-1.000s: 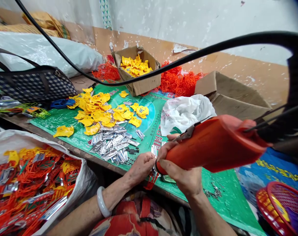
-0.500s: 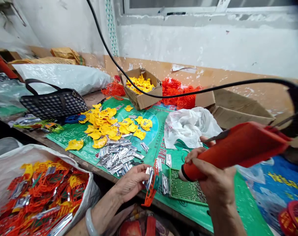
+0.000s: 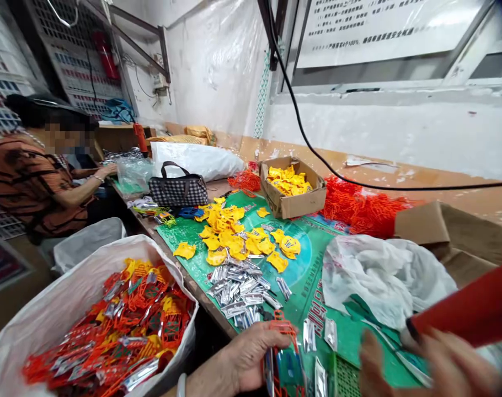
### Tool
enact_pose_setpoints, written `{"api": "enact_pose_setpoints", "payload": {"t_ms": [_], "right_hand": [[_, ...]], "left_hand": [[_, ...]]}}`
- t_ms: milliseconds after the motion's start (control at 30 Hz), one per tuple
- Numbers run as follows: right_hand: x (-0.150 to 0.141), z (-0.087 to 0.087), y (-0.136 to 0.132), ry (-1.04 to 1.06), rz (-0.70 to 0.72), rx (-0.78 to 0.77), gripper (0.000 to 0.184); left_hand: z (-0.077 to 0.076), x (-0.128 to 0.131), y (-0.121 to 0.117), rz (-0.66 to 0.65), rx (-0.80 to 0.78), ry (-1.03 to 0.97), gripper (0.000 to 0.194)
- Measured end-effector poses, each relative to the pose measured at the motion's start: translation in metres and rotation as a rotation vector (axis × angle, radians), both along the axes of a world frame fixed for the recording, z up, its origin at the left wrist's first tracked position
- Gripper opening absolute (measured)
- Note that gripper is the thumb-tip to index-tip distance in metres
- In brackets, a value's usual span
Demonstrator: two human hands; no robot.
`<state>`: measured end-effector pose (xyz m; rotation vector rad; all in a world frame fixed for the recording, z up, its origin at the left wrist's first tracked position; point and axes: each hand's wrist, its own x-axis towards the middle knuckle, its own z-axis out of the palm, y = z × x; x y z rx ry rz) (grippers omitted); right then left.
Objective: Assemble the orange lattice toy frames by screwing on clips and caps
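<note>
My left hand (image 3: 251, 355) is closed on an orange plastic frame (image 3: 283, 325) with a green part and a shiny metal strip in it. My right hand (image 3: 437, 366) is blurred at the lower right, its thumb and fingers apart. Just behind its fingers is a red electric screwdriver (image 3: 470, 306), pointing left. Between my hands lie loose metal strips (image 3: 331, 333) and a green perforated tray (image 3: 347, 377), partly cut off by the frame edge. Beyond my left hand, silver strips (image 3: 243, 289) are heaped beside yellow plastic pieces (image 3: 230, 234).
A white sack (image 3: 151, 245) of orange and yellow assemblies stands at the left. Further back are a checked bag (image 3: 179, 190), a cardboard box (image 3: 290, 207) of yellow pieces, orange frames (image 3: 364, 212) and a crumpled white bag (image 3: 383, 275). A person (image 3: 36, 171) sits at far left.
The view has swung left and up, bringing the other person into sight. My right hand and the screwdriver have come away from the green tray, and its fingers have spread off the tool.
</note>
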<state>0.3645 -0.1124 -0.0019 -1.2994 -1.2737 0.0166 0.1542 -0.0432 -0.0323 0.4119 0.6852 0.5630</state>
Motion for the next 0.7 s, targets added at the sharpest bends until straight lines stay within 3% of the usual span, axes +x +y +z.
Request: {"api": "enact_pose_setpoints", "payload": {"t_ms": [67, 133, 233, 300, 500, 600, 700], "right_hand": [[-0.016, -0.008, 0.044, -0.241, -0.011, -0.057, 0.029], [-0.031, -0.016, 0.094, -0.586, 0.104, -0.38, 0.026], [-0.053, -0.029, 0.157, -0.679, 0.136, -0.56, 0.02], [-0.068, -0.038, 0.183, -0.709, 0.132, -0.648, 0.021], [-0.089, -0.051, 0.212, -0.623, 0.122, -0.812, 0.034], [-0.077, -0.042, 0.212, -0.479, 0.123, -0.827, 0.035], [-0.06, -0.026, 0.194, -0.278, 0.142, -0.796, 0.032]], "left_hand": [[0.002, -0.006, 0.001, 0.02, 0.037, -0.01, 0.027], [0.003, -0.011, 0.003, 0.057, 0.055, -0.005, 0.028], [0.004, -0.018, 0.005, 0.106, 0.062, -0.002, 0.03], [0.006, -0.023, 0.006, 0.092, 0.098, -0.038, 0.028], [0.011, -0.035, 0.011, 0.125, 0.154, -0.047, 0.035], [0.008, -0.035, 0.012, 0.145, 0.164, -0.024, 0.034], [0.008, -0.029, 0.012, 0.156, 0.185, -0.042, 0.037]]}}
